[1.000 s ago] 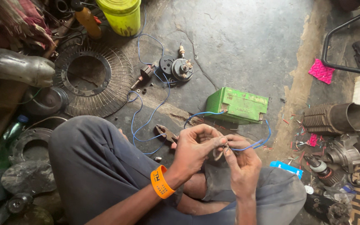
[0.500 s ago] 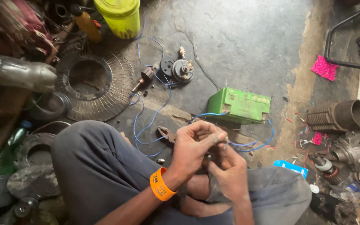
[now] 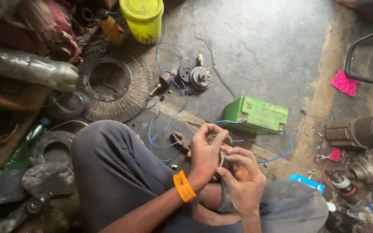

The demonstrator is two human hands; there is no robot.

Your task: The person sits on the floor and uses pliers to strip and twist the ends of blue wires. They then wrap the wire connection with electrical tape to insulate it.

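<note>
Two bare hands, left hand (image 3: 204, 155) and right hand (image 3: 242, 181), one orange rubber wristband (image 3: 184, 186), one green rectangular battery box (image 3: 257, 114), left of it one round wire fan guard (image 3: 114, 86), one yellow plastic bucket (image 3: 143, 18), one pair of pliers (image 3: 181, 140), right of it one ribbed metal cylinder (image 3: 359, 131)
</note>
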